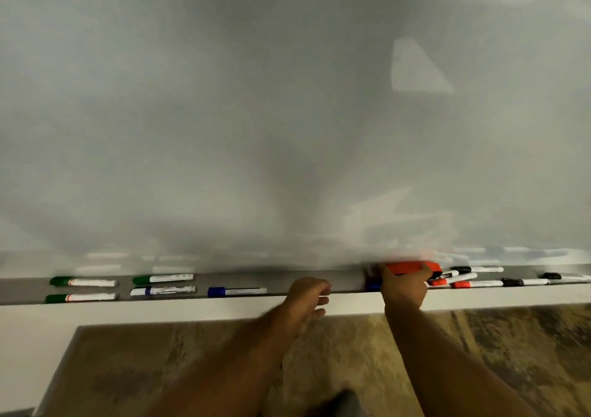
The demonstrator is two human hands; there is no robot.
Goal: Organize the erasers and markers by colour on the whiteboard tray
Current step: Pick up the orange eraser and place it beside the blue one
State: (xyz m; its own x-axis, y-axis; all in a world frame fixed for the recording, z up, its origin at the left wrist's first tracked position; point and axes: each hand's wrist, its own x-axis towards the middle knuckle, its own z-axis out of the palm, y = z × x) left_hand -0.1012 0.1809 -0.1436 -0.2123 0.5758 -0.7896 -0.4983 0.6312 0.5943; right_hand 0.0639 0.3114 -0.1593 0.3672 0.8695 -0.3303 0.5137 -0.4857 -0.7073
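the right hand (403,285) has its fingers wrapped around the red eraser (412,268), gripping it at the back edge of the whiteboard tray (339,280), right up against the whiteboard (287,112). looks like the person grabs it from above so it can be lifted clear of the pile and carried to wherever the reds end up. just left of that hand something blue (372,285) pokes out on the tray, too hidden to say if it's a marker or an eraser.

the left hand (308,293) hangs at the front edge of the tray near the middle, fingers loosely curled and holding nothing. probably just waiting its turn.

toward the left end of the tray things already look sorted-ish: three green markers (81,282) grouped together, then two blue markers (236,291) lying along the front edge closer to the middle. that's likely why the middle stretch is kept as working space.

toward the right end it's still a jumble: red markers (460,284) and black markers (476,269) lie crossed over each other, touching, with more black ones further right. so by the look of it, greens and blues are mostly done, reds and blacks aren't.

the frame is a bit blurry around the eraser, so how high it's off the tray is hard to tell.
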